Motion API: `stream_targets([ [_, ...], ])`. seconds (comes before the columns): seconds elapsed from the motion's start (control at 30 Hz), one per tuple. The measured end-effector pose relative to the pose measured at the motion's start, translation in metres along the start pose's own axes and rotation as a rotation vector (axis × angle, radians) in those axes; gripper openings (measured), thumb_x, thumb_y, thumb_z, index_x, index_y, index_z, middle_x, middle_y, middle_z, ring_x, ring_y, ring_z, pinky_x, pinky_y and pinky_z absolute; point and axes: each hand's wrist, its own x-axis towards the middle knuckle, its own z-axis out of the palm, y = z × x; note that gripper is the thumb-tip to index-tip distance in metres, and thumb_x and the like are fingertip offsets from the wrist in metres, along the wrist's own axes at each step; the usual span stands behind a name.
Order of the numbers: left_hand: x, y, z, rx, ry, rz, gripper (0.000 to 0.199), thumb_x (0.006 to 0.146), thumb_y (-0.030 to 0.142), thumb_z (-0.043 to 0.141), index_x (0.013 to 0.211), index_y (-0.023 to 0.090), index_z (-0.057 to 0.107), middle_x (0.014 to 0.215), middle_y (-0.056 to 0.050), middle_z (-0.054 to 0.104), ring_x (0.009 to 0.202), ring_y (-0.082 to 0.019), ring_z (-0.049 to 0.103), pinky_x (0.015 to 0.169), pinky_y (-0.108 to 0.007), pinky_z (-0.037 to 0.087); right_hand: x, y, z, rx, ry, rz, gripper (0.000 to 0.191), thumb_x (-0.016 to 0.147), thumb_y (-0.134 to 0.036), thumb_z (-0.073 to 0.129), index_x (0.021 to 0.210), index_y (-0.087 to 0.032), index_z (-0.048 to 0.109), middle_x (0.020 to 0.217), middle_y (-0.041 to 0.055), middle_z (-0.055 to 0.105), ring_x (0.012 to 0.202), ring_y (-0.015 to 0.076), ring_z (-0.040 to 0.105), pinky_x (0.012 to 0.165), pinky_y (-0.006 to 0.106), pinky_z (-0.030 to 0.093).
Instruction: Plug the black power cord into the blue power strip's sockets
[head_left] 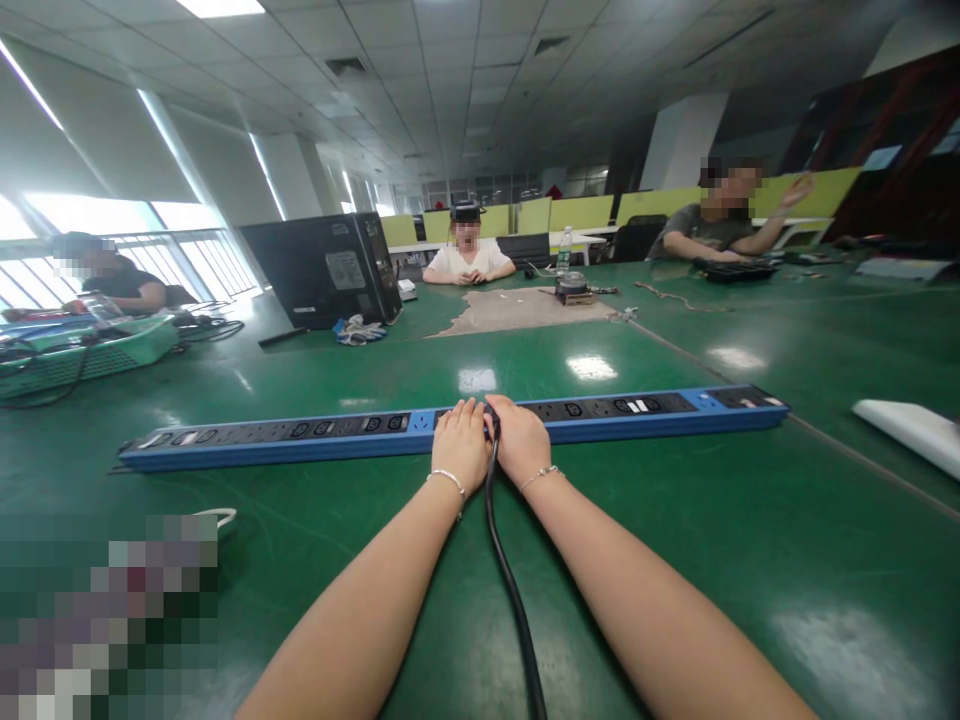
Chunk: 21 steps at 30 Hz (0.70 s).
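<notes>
A long blue power strip (285, 432) with black socket panels lies across the green table. Near its middle, my left hand (463, 440) rests over the sockets with its fingers bent across the strip. Close against it, my right hand (519, 437) has its fingers closed around the black plug (491, 418) at the strip. Most of the plug is hidden between my two hands, so I cannot tell how deep it sits in a socket. A thick black cable (504, 570) runs from the plug toward me between my forearms.
A black computer case (322, 272) stands back left, with gloves (360, 330) beside it. Farther left is a green basket (135, 345) of cables. A white object (911, 430) lies at right; a blurred item (112, 620) is front left. Three people sit around the table.
</notes>
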Motion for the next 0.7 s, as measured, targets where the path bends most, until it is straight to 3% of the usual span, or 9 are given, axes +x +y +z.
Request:
stream_targets([
  [0.17, 0.001, -0.002, 0.003, -0.01, 0.007, -0.008, 0.047, 0.085, 0.027, 0.041, 0.129, 0.009, 0.044, 0.138, -0.013, 0.045, 0.13, -0.025, 0.037, 0.107, -0.039, 0.028, 0.001, -0.005, -0.002, 0.149, 0.175, 0.053, 0.034, 0.09, -0.026, 0.038, 0.118, -0.017, 0.054, 0.12, 0.0069, 0.06, 0.108, 0.0159, 0.057, 0.094, 0.027, 0.044],
  [0.3, 0.001, -0.003, 0.006, -0.01, 0.012, -0.007, 0.053, 0.086, 0.039, 0.043, 0.13, 0.01, 0.042, 0.138, -0.014, 0.045, 0.13, -0.025, 0.036, 0.107, -0.039, 0.027, 0.005, 0.006, -0.017, 0.139, 0.284, 0.05, 0.032, 0.088, -0.028, 0.04, 0.112, -0.018, 0.06, 0.113, 0.0064, 0.065, 0.103, 0.0184, 0.06, 0.097, 0.034, 0.042],
  [0.5, 0.001, -0.005, 0.007, 0.002, 0.011, -0.007, 0.058, 0.086, 0.049, 0.042, 0.13, 0.011, 0.043, 0.138, -0.014, 0.045, 0.13, -0.025, 0.036, 0.107, -0.039, 0.026, -0.002, 0.081, -0.05, 0.099, 0.412, 0.4, 0.034, 0.084, -0.037, 0.045, 0.106, -0.021, 0.065, 0.098, 0.0077, 0.07, 0.088, 0.0212, 0.065, 0.084, 0.033, 0.049],
  [0.6, 0.001, -0.006, 0.007, 0.003, 0.014, -0.006, 0.058, 0.086, 0.049, 0.042, 0.13, 0.011, 0.043, 0.138, -0.014, 0.045, 0.13, -0.024, 0.036, 0.107, -0.038, 0.027, -0.008, 0.112, -0.06, 0.119, 0.404, 0.459, 0.033, 0.08, -0.038, 0.049, 0.101, -0.02, 0.068, 0.095, 0.0076, 0.07, 0.087, 0.0216, 0.065, 0.084, 0.035, 0.049],
  [0.7, 0.001, -0.006, 0.008, -0.003, 0.02, -0.004, 0.058, 0.086, 0.049, 0.041, 0.13, 0.011, 0.043, 0.138, -0.014, 0.045, 0.13, -0.024, 0.036, 0.107, -0.038, 0.027, -0.01, 0.125, -0.064, 0.146, 0.377, 0.461, 0.033, 0.078, -0.037, 0.05, 0.1, -0.02, 0.068, 0.095, 0.0073, 0.07, 0.088, 0.0215, 0.064, 0.085, 0.036, 0.049],
])
